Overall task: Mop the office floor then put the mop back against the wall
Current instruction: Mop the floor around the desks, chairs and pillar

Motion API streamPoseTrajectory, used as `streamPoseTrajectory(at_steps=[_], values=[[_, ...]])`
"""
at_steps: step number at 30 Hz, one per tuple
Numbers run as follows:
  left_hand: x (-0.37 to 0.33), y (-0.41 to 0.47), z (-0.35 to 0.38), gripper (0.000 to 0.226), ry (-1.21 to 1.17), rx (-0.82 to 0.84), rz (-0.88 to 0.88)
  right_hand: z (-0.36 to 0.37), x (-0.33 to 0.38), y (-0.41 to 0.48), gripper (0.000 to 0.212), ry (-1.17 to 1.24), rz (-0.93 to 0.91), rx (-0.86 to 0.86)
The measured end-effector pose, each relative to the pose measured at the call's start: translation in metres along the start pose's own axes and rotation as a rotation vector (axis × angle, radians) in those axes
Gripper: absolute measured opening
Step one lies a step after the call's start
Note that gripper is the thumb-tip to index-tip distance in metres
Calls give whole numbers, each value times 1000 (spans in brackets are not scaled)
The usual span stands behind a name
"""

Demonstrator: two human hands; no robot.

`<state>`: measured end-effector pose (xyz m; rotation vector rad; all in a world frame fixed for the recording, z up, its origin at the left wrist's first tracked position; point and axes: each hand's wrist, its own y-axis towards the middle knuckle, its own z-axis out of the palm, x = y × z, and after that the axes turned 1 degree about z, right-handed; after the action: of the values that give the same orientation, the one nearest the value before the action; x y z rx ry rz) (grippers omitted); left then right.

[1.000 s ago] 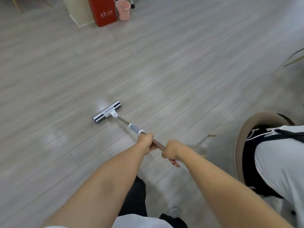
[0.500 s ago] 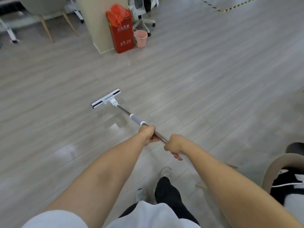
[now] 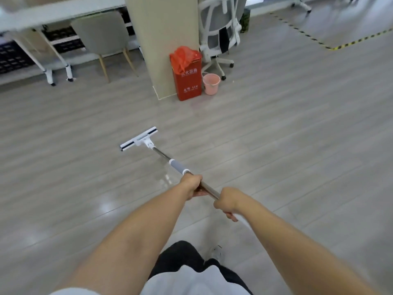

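Mop (image 3: 161, 155) held two-handed, shaft running from the hands forward and to the left, down to a flat white head (image 3: 139, 141) lying on the grey plank floor (image 3: 276, 145), well ahead of both hands. Grey sleeve (image 3: 178, 167) with white end rings on the shaft, just ahead of the left hand. Left hand (image 3: 191, 185) closed around the metal shaft, forward grip, knuckles up. Right hand (image 3: 226, 202) closed around the shaft just behind the left, rear grip, fingers curled under; end of the shaft behind it not visible. Short bare stretch of shaft showing between the two hands. Both forearms bare, extended forward from the lower frame edge.

Glossy wet patch (image 3: 168, 177) on the floor directly beside and to the left of the left hand, with a further sheen (image 3: 110, 206) nearer the body on the left side. Dark trouser leg (image 3: 180, 258) and a pale shoe (image 3: 215, 253) below the hands; white garment (image 3: 191, 282) at the bottom edge.

Far beyond the mop head: beige pillar (image 3: 165, 39), with a red box (image 3: 188, 81) standing at its foot, orange-red bag (image 3: 184, 57) bunched on top of the box. Pink bucket (image 3: 211, 84) just to the right of the box, touching or nearly so. White office chair (image 3: 221, 35) behind the bucket. Grey chair with wooden legs (image 3: 102, 37) and white desk (image 3: 53, 11) to the far left of the pillar. Yellow-and-black tape line (image 3: 331, 47) on the floor, far ahead and right of the right hand.
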<state>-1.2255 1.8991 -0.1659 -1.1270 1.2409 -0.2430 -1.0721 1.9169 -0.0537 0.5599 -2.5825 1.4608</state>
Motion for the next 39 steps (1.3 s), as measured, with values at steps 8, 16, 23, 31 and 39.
streamPoseTrajectory(at_steps=[8,16,23,31,39], values=[[-110,95,22,12,-46,-55,-45,-129,19,97,26,-85,-25,70],[-228,220,30,8,-81,-41,-97,-254,63,225,20,-143,-27,112],[-331,307,31,7,-99,-76,-155,-358,106,312,20,-173,-13,159],[-452,406,29,7,-155,-163,-184,-478,155,429,18,-266,-68,203],[-569,475,-12,6,-208,-213,-172,-583,227,509,15,-284,-139,214]])
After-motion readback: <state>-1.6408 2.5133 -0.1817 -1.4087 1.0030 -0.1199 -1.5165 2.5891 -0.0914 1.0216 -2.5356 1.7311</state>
